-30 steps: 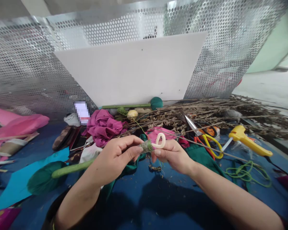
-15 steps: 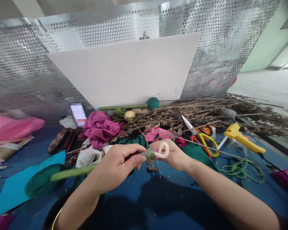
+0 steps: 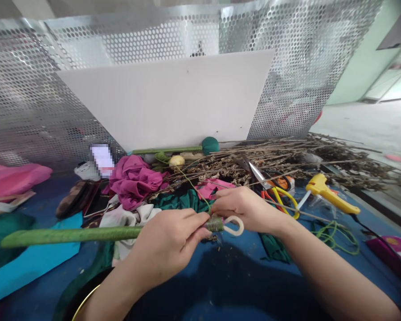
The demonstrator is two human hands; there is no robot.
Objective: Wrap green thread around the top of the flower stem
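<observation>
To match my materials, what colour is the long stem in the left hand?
The stem is green, seen best in the head view.

- Indoor light, moderate, diffuse; left hand (image 3: 175, 234) and right hand (image 3: 245, 207) evenly lit, outlines fairly clear.
- Broad soft shadow on table (image 3: 217, 276), 6 o'clock.
- Floor (image 3: 357, 118) near 3 o'clock pale, almost washed out.
- Metal screen (image 3: 26, 58) smeared, stretched at 10 o'clock; bright patches toward 12.
- Phone (image 3: 102, 159), 9 o'clock: pixelated.
- Extreme corner at 2 o'clock dark.
</observation>
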